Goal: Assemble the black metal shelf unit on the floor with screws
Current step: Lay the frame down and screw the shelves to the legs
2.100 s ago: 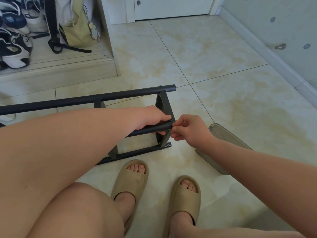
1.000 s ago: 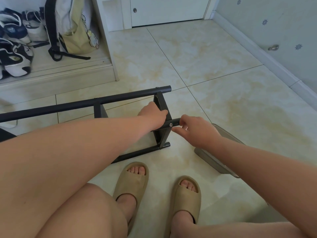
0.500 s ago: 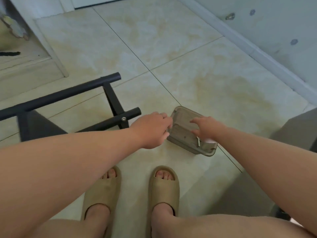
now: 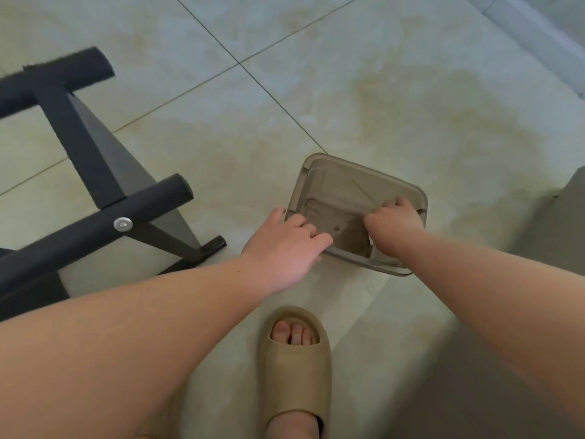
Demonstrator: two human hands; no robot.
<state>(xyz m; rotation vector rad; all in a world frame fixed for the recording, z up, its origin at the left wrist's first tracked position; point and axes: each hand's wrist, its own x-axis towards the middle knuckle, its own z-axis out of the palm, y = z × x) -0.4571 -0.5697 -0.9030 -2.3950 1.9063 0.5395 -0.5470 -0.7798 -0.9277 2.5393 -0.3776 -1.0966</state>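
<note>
- Black metal shelf frame (image 4: 85, 147) on the floor at the left: round matte tubes joined by a flat upright, with a silver screw (image 4: 122, 224) seated in the nearer tube.
- Near its foot, to the right, a translucent smoke-brown plastic box (image 4: 335, 188), rectangular with rounded corners and open on top.
- Left hand (image 4: 285, 248) gripping the box's near-left corner, thumb outside, bent fingers inside.
- Right hand (image 4: 394, 221) down inside the box, fingers curled; cannot tell whether anything is pinched.
- Glossy cream tile floor (image 4: 411, 106) with thin grout lines, open beyond the box up to the baseboard (image 4: 531, 23).
- Tan foam slide (image 4: 294, 372) nearest, toes showing.
</note>
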